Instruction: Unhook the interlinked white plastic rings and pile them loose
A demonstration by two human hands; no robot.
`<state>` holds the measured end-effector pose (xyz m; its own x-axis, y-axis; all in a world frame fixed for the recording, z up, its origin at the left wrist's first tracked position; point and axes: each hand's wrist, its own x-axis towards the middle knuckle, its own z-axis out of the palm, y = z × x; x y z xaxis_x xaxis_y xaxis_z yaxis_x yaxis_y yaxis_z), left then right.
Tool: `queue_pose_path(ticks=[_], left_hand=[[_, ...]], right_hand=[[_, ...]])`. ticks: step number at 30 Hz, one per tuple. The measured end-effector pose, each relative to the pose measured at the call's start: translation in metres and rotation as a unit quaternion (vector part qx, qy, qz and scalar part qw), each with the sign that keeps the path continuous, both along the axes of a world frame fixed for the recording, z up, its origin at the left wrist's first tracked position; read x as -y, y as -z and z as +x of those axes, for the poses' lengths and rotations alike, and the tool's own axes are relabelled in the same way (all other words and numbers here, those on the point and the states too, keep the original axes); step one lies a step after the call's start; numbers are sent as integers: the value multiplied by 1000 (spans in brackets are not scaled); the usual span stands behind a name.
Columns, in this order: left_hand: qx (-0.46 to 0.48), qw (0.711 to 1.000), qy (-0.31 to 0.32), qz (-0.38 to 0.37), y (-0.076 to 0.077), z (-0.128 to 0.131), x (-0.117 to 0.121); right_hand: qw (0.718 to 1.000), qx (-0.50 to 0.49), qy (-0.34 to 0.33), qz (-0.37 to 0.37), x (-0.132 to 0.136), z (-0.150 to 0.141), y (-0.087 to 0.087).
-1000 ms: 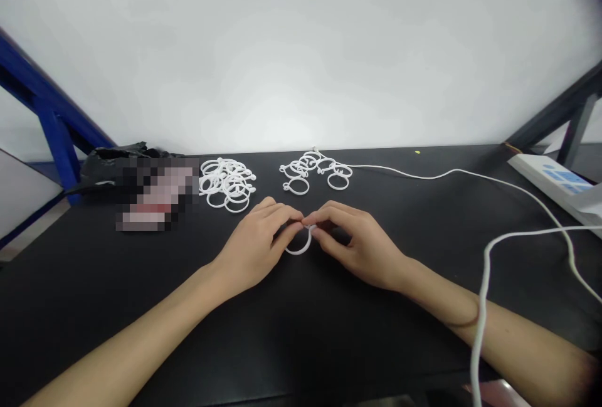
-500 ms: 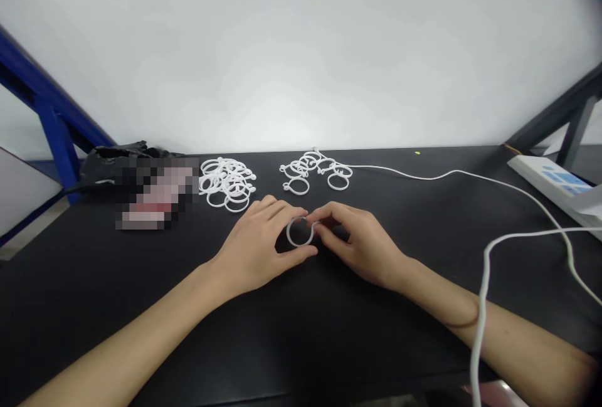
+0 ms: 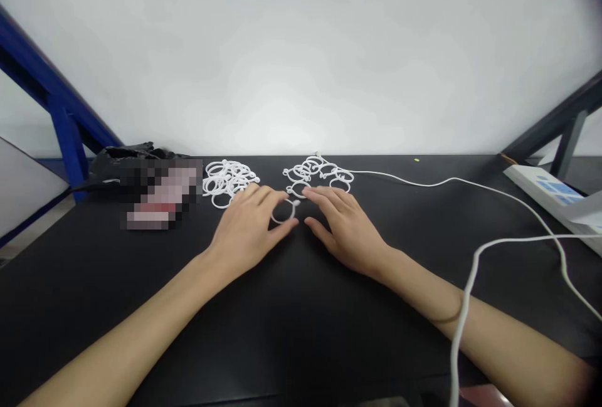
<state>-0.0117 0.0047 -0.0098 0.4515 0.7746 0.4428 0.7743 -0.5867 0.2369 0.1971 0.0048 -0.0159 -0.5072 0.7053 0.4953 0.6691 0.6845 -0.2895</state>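
Note:
Between the thumb and fingers of my left hand [image 3: 247, 222] is a white curtain ring [image 3: 294, 211], with its small end knob pointing to the right. My right hand [image 3: 350, 225] is just right of it, thumb and fingers apart and nothing between them. Its fingertips are in front of a small group of white rings [image 3: 339, 190] lying farther back on the table. Beyond my left hand is a denser heap of white rings [image 3: 221, 169], partly hidden by that hand.
A pixelated pinkish item [image 3: 164, 197] and a crumpled black bag [image 3: 117, 165] lie at the left. A white cable [image 3: 475, 269] crosses over my right forearm. A white box [image 3: 540, 187] with blue markings stands on the black table [image 3: 301, 319] at the right.
My right hand has let go of the ring and its fingers have spread. The ring has moved left with my left hand, its knob now clear of my right fingers. The view has shifted slightly.

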Motion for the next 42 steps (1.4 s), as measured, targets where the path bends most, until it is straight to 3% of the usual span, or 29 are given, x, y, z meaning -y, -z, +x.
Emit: queue_pose_path(ticks=[4,8,12,19,26,30,35,39,42], left_hand=[[-63,990,-117,38,2,-21,-16],[-86,982,-158,50,6,-35,-25],[-70,989,-125,37,6,-29,-21],[-28,999,16,-15,10,-2,-6],[-26,993,94,-60,8,-1,-6],[-22,993,103,-53,8,-3,-7],[16,993,106,-45,6,-2,-5],[74,993,54,-69,6,-2,-4],[63,995,47,-64,8,-3,-3]], right_hand=[[996,90,9,14,-10,0,7],[995,98,8,-13,-9,1,5],[995,93,5,-23,-7,1,-1],[997,56,-15,-55,-5,0,-1],[994,56,-61,-69,-4,3,3],[993,30,-72,-91,-2,5,0],[979,-92,-38,-180,4,3,-11],[967,-130,-35,-215,8,1,-14],[965,-153,-45,-206,9,1,-12]])
